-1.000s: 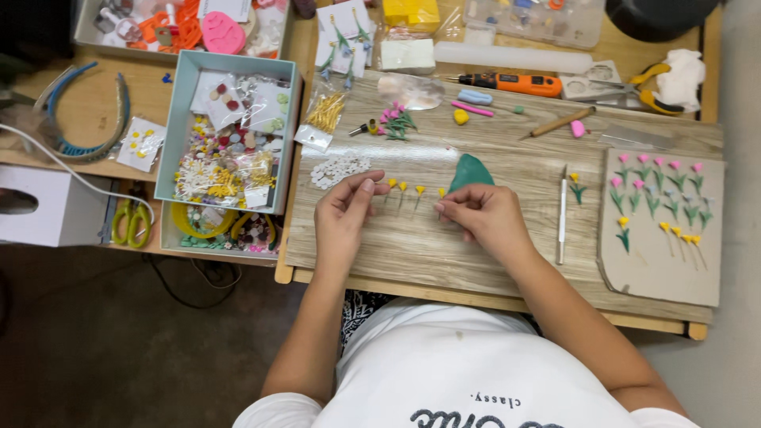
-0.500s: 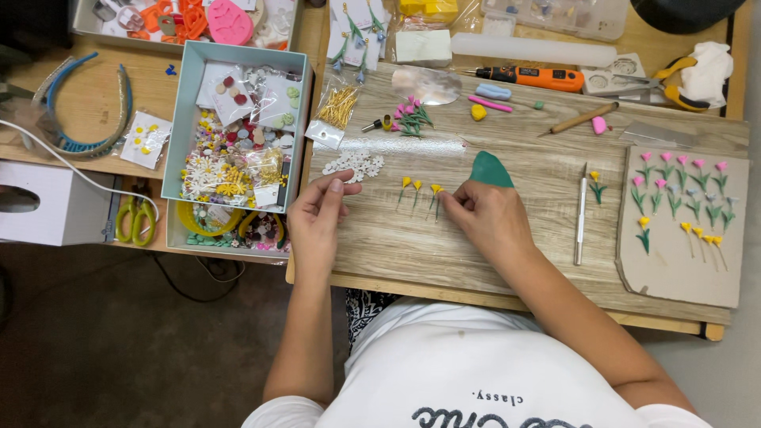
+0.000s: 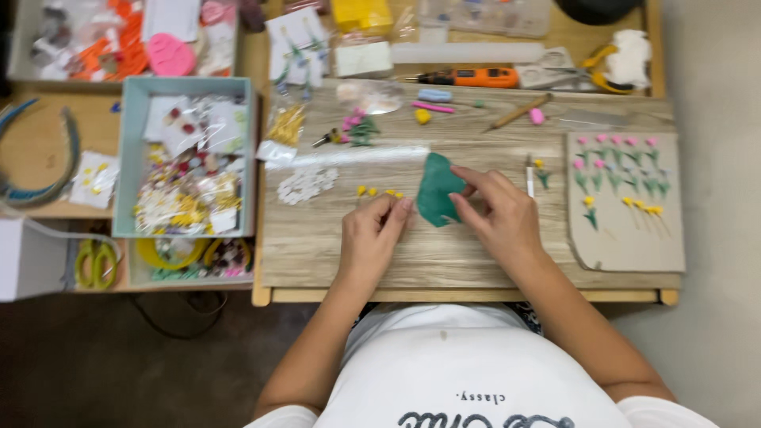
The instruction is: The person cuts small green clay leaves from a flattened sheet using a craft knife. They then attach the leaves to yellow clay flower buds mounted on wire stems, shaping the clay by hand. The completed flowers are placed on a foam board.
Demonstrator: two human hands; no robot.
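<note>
On the worktop [image 3: 333, 246], the right hand [image 3: 495, 214] pinches one green clay sheet [image 3: 438, 190], left hand [image 3: 376, 234] beside it pinched by three yellow buds [image 3: 372, 191].

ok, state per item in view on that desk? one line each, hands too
left hand: fingertips pinched on the table by the tiny yellow flowers
right hand: fingertips touching the green sheet
green sheet: flat on the table, edge at the right fingers
tiny yellow flowers: lying loose in a row
grey board: flat, pink and yellow stemmed flowers laid on it
teal box: open, full of small bits
orange tool: lying flat, untouched
</note>
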